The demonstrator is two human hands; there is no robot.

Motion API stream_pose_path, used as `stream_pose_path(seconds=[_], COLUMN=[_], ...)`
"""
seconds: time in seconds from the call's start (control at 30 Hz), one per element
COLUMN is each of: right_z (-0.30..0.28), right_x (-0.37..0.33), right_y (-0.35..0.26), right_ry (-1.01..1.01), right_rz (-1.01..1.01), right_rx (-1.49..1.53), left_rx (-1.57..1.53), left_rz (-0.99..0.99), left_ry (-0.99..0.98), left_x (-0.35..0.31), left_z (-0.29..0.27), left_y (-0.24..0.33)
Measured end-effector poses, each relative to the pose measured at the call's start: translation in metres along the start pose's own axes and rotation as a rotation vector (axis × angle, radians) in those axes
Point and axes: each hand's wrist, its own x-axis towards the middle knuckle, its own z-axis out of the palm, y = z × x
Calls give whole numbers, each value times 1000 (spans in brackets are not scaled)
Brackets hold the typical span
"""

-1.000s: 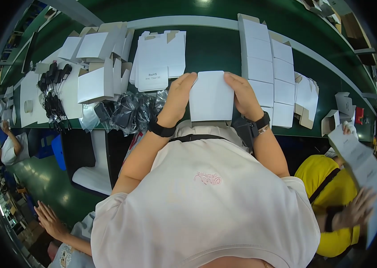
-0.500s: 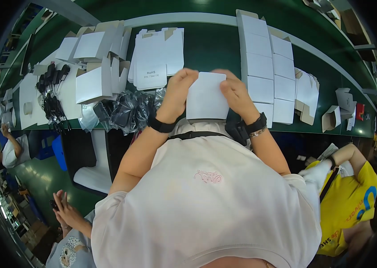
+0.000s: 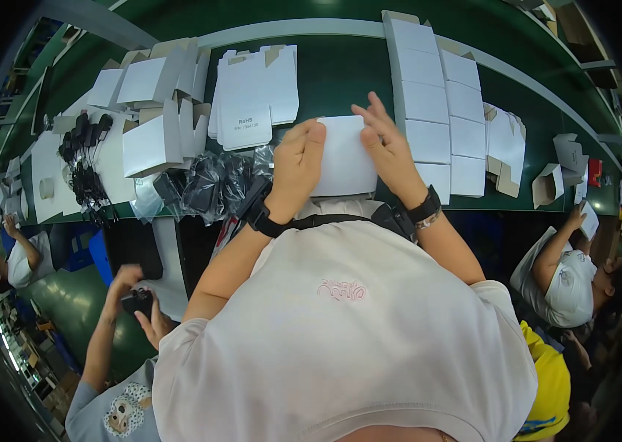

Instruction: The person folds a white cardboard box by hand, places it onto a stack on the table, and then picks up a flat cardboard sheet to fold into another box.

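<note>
A small white carton (image 3: 344, 158) is held upright in front of my chest, at the table's near edge. My left hand (image 3: 298, 158) is closed on its left side, thumb along the front face near the top corner. My right hand (image 3: 390, 151) holds the right side, thumb over the front edge; its other fingers stretch up and apart past the top corner. The fingertips behind the carton are hidden. Black devices in clear plastic bags (image 3: 215, 184) lie left of my left hand.
Flattened white cartons (image 3: 252, 92) lie beyond my left hand. Open white boxes (image 3: 150, 147) and black adapters with cables (image 3: 86, 158) are further left. Rows of white boxes (image 3: 425, 103) stand right, with loose cartons (image 3: 548, 184) beyond. Co-workers (image 3: 123, 383) sit on both sides.
The fingers of my right hand have straightened and spread; the carton stays in both hands. At lower left, a co-worker's hands rose around a black object. The person in yellow moved lower.
</note>
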Motion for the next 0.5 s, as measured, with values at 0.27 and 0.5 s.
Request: stream_pose_path(seconds=[0.27, 0.5], right_z=[-8, -23], right_x=[-9, -6], right_y=[-27, -39], right_ry=[36, 43], right_rz=[-216, -462], right_rx=[222, -61], left_rx=[247, 191], left_rz=[749, 831], left_ry=[171, 190], left_x=[-2, -7], left_z=[-16, -22], left_y=[17, 28])
